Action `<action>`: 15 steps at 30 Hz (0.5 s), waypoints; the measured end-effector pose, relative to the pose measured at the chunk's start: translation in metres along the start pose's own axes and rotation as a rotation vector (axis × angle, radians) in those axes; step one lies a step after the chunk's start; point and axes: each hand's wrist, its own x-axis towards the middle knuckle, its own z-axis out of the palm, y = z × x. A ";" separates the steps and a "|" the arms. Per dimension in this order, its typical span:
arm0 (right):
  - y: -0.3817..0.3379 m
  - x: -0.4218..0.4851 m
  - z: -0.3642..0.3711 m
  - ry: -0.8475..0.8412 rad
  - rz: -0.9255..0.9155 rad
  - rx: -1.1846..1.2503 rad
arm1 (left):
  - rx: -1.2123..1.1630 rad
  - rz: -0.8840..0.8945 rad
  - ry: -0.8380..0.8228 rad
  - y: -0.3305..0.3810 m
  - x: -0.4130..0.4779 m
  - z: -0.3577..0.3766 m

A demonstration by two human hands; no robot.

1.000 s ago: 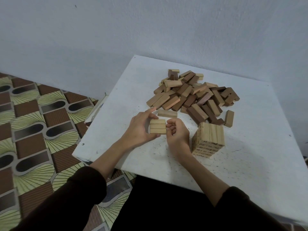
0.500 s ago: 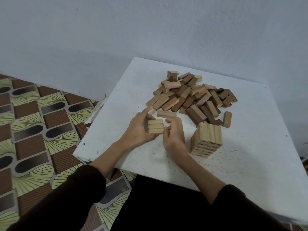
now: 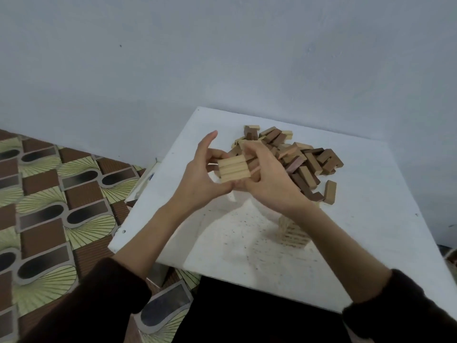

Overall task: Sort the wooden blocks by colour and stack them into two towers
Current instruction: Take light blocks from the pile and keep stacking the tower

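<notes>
Head view. Three light blocks (image 3: 233, 169), laid side by side as one flat row, are held in the air above the left half of the white table (image 3: 371, 219). The left hand (image 3: 197, 179) grips the row's left ends, its index finger pointing up; the right hand (image 3: 269, 184) grips the right ends with curled fingers. The unsorted pile (image 3: 296, 159) of light and dark blocks lies toward the far edge. A light tower (image 3: 293, 231) stands nearer the near edge, partly hidden behind the right forearm. One loose light block (image 3: 330, 191) sits just right of the pile. Dark sleeves (image 3: 103, 300) cover both forearms, and a patterned floor (image 3: 44, 206) lies beyond the left edge.
</notes>
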 end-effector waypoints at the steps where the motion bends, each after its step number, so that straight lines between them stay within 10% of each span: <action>1: -0.001 -0.001 -0.014 -0.028 -0.004 0.012 | -0.009 0.015 -0.008 0.008 0.003 0.004; 15: 0.067 -0.078 -0.087 0.082 0.062 0.045 | 0.004 0.080 -0.388 0.049 0.003 0.093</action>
